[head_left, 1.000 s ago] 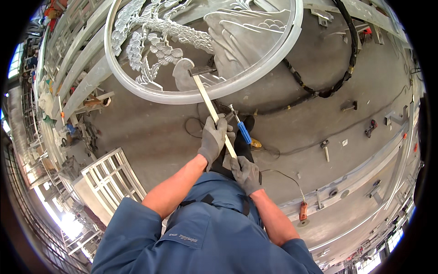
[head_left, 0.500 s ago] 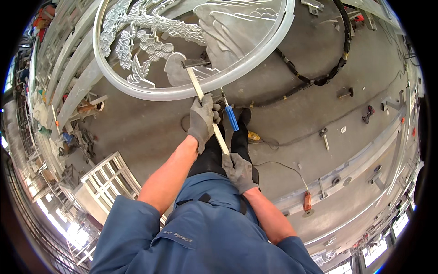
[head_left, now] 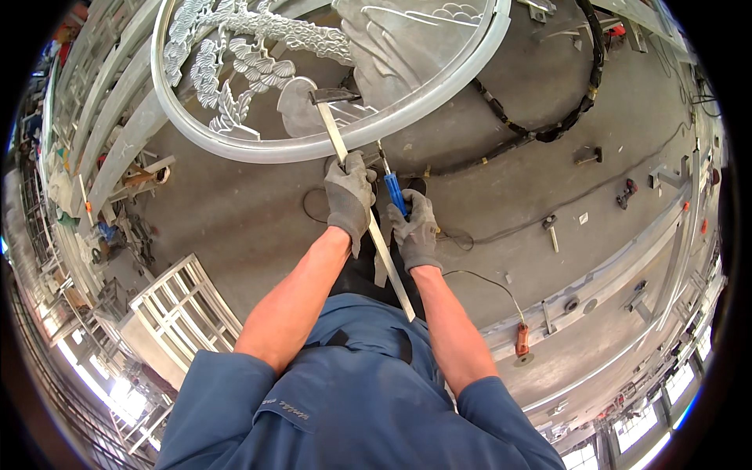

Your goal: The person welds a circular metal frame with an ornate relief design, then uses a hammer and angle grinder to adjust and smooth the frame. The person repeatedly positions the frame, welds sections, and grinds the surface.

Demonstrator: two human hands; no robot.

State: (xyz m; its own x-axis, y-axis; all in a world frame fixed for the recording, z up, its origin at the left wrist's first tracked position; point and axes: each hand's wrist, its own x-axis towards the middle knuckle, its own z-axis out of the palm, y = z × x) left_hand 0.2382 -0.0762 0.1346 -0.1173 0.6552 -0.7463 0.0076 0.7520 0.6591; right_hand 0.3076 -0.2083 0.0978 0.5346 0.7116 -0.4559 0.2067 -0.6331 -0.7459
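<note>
My left hand [head_left: 350, 192], in a grey work glove, is closed around the pale handle of a long-handled hammer [head_left: 337, 141]. Its narrow dark head lies over the lower part of a round metal panel [head_left: 258, 149] with raised tree and rock relief, and the handle's free end reaches back to my waist. Just below the panel's rim is a blue-handled screwdriver [head_left: 395, 192], its thin shaft pointing up to the rim. My gloved right hand [head_left: 415, 229] has its fingers closed on the lower end of that blue handle; whether the shaft touches the rim, I cannot tell.
A thick black cable bundle [head_left: 560, 133] curves over the grey floor at the right. Farther right lie a hammer [head_left: 551, 232], a cordless drill [head_left: 627, 193] and an orange angle grinder [head_left: 522, 341]. At left stand a pale metal frame [head_left: 188, 305] and curved metal beams [head_left: 117, 129].
My right hand has let go of the hammer handle's lower end and moved up onto the blue screwdriver handle. My left hand keeps hold of the hammer. The panel appears slightly higher in the view.
</note>
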